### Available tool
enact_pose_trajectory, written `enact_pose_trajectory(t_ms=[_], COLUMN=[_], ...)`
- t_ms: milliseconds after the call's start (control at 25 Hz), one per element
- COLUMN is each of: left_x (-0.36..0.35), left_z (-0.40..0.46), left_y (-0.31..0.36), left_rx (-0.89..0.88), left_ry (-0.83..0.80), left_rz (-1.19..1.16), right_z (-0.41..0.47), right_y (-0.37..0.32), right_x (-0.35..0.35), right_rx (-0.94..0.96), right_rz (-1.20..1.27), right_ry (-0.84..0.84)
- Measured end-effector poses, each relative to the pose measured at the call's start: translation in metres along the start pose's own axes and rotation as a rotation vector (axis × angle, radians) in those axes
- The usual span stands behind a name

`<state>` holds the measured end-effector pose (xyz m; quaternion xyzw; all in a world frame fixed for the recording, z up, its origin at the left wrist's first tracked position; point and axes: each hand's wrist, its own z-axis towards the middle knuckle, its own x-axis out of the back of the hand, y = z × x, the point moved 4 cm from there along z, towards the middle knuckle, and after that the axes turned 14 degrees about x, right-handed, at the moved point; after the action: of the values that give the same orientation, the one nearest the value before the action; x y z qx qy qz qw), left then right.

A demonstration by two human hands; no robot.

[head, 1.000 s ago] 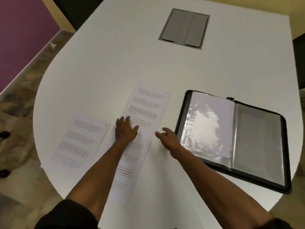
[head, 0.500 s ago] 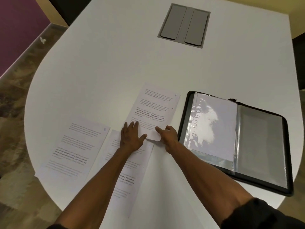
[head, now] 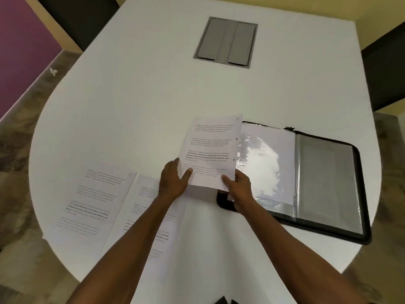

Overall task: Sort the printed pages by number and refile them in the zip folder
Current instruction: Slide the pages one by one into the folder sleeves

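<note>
Lifted off the tabletop [head: 135, 102] since the earlier frames, one printed page [head: 211, 150] now hangs over the left edge of the open zip folder [head: 328, 185]. Right hand [head: 237, 189] pinches its lower right corner, thumb on top. Left hand [head: 173, 183] steadies the lower left edge, thumb on the face, fingers behind the sheet. A handwritten mark sits in its top corner, too small to read with confidence. Two other pages [head: 92, 200] lie flat to the left, side by side. Judgement: filing of this sheet into a clear sleeve [head: 269, 163] is starting; the remainder wait.
</note>
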<state>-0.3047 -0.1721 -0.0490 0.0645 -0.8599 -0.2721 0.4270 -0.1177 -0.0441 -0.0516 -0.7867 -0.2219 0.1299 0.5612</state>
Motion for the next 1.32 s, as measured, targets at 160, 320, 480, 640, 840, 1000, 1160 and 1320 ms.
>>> enact_pose_trajectory(t_ms=[160,320,480,640,840,1000,1160,1320], left_x=[-0.016,-0.067,-0.133,-0.186,-0.227,-0.257,-0.283,-0.291], left_z=[-0.040,-0.081,-0.140,-0.195,-0.243,-0.270,-0.297,-0.304], left_y=[0.024,0.033,0.055,0.070,0.094,0.102,0.106,0.114], left_rx=[0.126,0.226,0.215,0.137,0.143,0.168,0.171,0.133], left_ry=[-0.064,-0.241,-0.398,-0.472,-0.415,-0.389,-0.388,-0.365], left_rz=[-0.333,-0.564,-0.521,-0.478,-0.460,-0.417,-0.361,-0.249], right_z=[-0.043,-0.092,-0.136,-0.170,-0.196,-0.210,-0.215,-0.223], right_y=[0.000,0.009,0.024,0.044,0.042,0.055,0.075,0.085], right_x=[0.074,0.144,0.220,0.281,0.330,0.355,0.378,0.394], right_rx=[0.029,-0.007,-0.052,-0.116,-0.122,-0.132,-0.175,-0.190], right_rz=[0.042,0.115,0.181,0.286,0.485,0.470,0.389,0.396], right_ry=[0.003,0.066,0.171,0.260,0.218,0.223,0.366,0.402])
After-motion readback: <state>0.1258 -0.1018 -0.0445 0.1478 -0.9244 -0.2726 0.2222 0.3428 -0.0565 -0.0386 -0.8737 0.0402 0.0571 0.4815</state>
